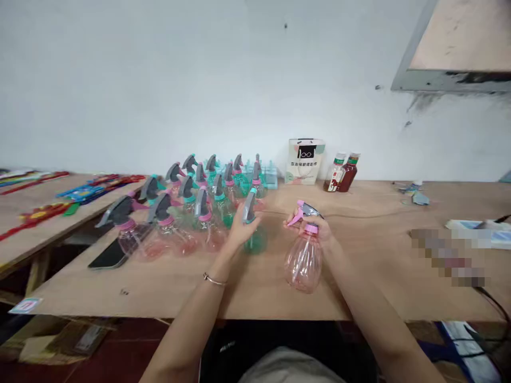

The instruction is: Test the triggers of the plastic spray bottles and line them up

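My right hand [324,230] is closed round the neck of a clear pink spray bottle [304,265], just under its grey and pink trigger head. That bottle is slightly tilted over the near part of the table. To the left of it, my left hand [240,227] grips a green spray bottle [255,242] at the neck, below its grey and teal head. Part of this bottle is behind the thumb. Farther left stand several pink and green spray bottles [208,230] close together in rows, all with grey trigger heads.
A black phone [107,256] lies by the front-left bottles. Along the wall stand a paper bag [305,173] and two sauce-like bottles [342,174]. A thin cord crosses the wooden table [371,255]. At right lie a blurred item and a cable. Colourful pieces [82,191] cover the left table.
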The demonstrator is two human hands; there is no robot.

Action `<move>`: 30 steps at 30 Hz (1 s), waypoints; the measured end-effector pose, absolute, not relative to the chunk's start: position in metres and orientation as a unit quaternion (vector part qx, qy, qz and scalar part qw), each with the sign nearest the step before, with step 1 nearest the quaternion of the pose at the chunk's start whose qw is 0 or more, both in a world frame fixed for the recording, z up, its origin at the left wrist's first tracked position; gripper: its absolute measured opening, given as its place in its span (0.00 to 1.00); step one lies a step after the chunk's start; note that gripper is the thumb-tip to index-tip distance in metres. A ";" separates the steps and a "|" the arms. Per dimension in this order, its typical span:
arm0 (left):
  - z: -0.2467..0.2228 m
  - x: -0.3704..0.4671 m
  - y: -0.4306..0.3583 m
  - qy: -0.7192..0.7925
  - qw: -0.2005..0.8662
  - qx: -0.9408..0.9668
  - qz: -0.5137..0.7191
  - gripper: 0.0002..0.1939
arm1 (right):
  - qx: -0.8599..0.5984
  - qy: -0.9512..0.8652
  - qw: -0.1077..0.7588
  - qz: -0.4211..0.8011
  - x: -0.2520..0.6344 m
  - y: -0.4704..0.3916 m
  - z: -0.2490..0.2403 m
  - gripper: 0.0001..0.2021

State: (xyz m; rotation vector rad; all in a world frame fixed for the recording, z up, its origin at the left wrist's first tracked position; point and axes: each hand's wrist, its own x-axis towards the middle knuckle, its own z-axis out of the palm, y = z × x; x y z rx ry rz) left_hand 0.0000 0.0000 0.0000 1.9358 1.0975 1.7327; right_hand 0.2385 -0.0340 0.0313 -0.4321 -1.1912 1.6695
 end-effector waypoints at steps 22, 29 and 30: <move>0.007 0.000 -0.020 0.362 0.245 0.721 0.537 0.24 | -0.185 -0.533 0.491 0.664 0.230 -0.023 0.074 0.09; 0.005 0.000 -0.016 0.347 0.242 0.728 0.539 0.23 | -0.189 -0.554 0.497 0.641 0.225 -0.032 0.066 0.13; 0.005 -0.001 -0.015 0.347 0.243 0.729 0.537 0.22 | -0.193 -0.545 0.502 0.643 0.225 -0.032 0.064 0.14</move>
